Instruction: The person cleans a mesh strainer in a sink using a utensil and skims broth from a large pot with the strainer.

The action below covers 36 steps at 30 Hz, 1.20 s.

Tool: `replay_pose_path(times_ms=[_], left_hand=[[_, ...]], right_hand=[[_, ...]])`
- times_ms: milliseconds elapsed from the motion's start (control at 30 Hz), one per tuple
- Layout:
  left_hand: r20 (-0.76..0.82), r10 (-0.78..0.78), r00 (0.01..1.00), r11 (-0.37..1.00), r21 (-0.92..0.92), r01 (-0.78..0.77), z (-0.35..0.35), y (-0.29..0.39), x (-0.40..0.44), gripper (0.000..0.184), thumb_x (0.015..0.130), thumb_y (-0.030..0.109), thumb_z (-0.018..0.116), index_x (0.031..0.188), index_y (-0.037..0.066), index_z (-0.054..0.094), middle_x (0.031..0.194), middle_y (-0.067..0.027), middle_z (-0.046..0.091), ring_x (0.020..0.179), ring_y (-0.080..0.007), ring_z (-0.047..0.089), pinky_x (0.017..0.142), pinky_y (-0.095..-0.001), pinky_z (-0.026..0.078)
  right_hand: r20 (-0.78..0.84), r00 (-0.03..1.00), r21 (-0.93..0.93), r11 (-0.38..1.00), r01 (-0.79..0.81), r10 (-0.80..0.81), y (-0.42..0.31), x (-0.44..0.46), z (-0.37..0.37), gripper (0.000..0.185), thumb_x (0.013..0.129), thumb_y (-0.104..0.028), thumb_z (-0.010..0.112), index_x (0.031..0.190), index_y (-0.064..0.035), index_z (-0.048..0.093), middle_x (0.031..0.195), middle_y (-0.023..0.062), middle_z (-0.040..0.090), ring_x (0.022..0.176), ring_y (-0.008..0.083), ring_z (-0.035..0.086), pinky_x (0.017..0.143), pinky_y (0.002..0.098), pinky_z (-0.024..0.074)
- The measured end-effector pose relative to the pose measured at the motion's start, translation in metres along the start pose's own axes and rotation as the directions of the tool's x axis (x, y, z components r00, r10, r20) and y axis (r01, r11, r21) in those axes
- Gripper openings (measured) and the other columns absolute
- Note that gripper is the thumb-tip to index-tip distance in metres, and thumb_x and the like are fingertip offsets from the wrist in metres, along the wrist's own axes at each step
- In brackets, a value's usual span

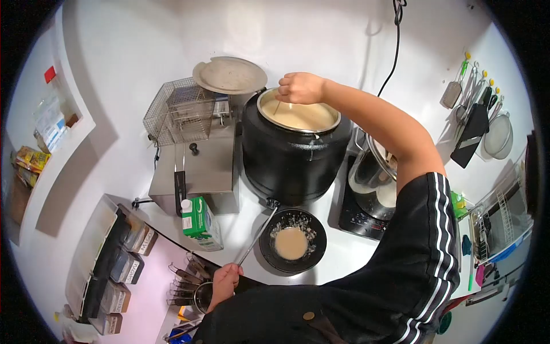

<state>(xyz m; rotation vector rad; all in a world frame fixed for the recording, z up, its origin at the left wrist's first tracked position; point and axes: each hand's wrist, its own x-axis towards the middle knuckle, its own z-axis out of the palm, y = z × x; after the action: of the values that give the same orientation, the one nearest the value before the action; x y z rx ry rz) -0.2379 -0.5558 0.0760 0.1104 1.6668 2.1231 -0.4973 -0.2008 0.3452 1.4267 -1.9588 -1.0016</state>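
White walls framed a small kitchen where a white counter [339, 255] carried the cookware, with utensils, among them a mesh strainer [498, 139], hung on the wall to the right. Toward the counter's back edge stood a large black pot [292, 163], its metal-rimmed opening holding creamy liquid [303, 118]. My right hand [302, 89] was above the left part of that opening, fingers curled closed around a thin stem [277, 108] that pointed down at the liquid; I could not tell what its lower end was. Near the counter's front edge, my left hand [225, 282] gripped a metal rod [258, 236], fingers closed around it, the rod slanting away past the left of a black bowl [321, 241]. Whether rod and bowl touched was unclear. The bowl sat in front of the pot with tan liquid [290, 243] inside and pale residue on its wall. Left of the pot, a green-and-white carton [201, 225] stood before a metal appliance [209, 175] with a wire basket [177, 117] at its back. Toward the counter's right edge, a black cooktop [350, 221] bore a shiny pot [360, 172].
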Motion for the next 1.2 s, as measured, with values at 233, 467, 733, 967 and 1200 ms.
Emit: replay_pose_path(times_ms=[233,467,733,967,1200], left_hand=[[0.064,-0.117,0.991,0.984,-0.125,0.124,0.010,0.002,0.023,0.028,0.088,0.027,0.045,0.075,0.003,0.051,0.048,0.0084,0.026,0.041,-0.0017,0.020,0.039,-0.0199,0.013],[0.110,-0.089,0.990,0.992,-0.082,0.099,-0.003,0.003,0.030,0.028,0.088,0.027,0.044,0.076,0.002,0.050,0.049,0.0084,0.027,0.041,-0.0017,0.020,0.039,-0.0197,0.014],[0.114,-0.141,0.983,0.975,-0.154,0.158,-0.004,-0.009,0.018,0.027,0.089,0.026,0.043,0.077,0.002,0.049,0.049,0.0086,0.026,0.041,-0.0016,0.019,0.039,-0.0194,0.014],[0.112,-0.113,0.987,0.986,-0.112,0.126,-0.003,-0.004,0.018,0.027,0.089,0.026,0.043,0.077,0.002,0.048,0.049,0.0083,0.026,0.040,-0.0016,0.020,0.039,-0.0194,0.014],[0.101,-0.135,0.986,0.985,-0.096,0.144,0.005,-0.002,0.014,0.029,0.089,0.026,0.042,0.075,0.002,0.049,0.049,0.0086,0.026,0.041,-0.0012,0.019,0.039,-0.0197,0.013]], right_hand=[[0.200,0.977,0.048,0.995,-0.086,0.075,-0.001,-0.012,0.030,0.013,0.068,-0.013,0.051,0.065,-0.0036,0.060,0.075,0.0105,0.058,0.075,0.0253,0.057,0.067,0.0325,0.0470],[0.527,0.806,0.055,0.935,-0.350,0.271,-0.017,-0.014,-0.003,0.015,0.067,-0.016,0.054,0.068,-0.0038,0.062,0.074,0.0142,0.061,0.072,0.0286,0.059,0.063,0.0374,0.0470],[0.637,0.681,0.037,0.869,-0.494,0.360,-0.013,-0.023,-0.015,0.021,0.066,-0.020,0.049,0.066,-0.0049,0.063,0.070,0.0157,0.061,0.068,0.0315,0.059,0.062,0.0391,0.0459],[0.689,0.453,-0.025,0.643,-0.766,0.566,-0.030,-0.011,-0.018,0.032,0.064,-0.024,0.041,0.075,-0.0047,0.064,0.077,0.0169,0.061,0.075,0.0313,0.059,0.067,0.0386,0.0459],[0.724,0.253,0.045,0.322,-0.946,0.642,-0.033,-0.012,-0.018,0.037,0.064,-0.026,0.040,0.082,-0.0054,0.065,0.087,0.0157,0.061,0.081,0.0301,0.058,0.069,0.0398,0.0447]])
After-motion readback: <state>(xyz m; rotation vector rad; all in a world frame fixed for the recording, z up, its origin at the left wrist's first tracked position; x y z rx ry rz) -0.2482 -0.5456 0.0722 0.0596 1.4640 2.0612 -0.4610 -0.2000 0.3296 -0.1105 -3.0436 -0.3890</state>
